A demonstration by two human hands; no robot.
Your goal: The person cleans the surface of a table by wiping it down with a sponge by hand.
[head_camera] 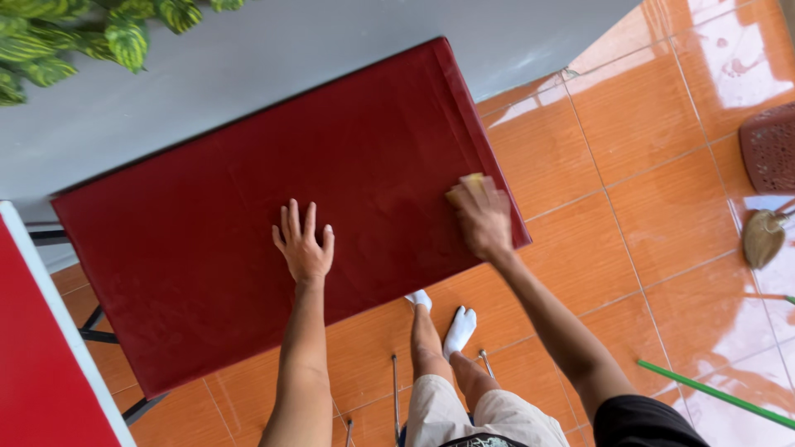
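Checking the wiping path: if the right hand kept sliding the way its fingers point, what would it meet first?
Only bare red tabletop ahead of the right hand and its yellow sponge, then probably the table's far edge by the grey wall.

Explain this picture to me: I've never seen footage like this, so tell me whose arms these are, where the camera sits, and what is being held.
There is no machine here. One camera worn on a person's head looks down at their own two bare arms. The left hand lies flat, fingers spread, on a dark red table. The right hand presses a small yellow sponge near the table's right edge; it looks blurred. Below are the person's feet in white socks on orange floor tiles. A green stick lies at right.
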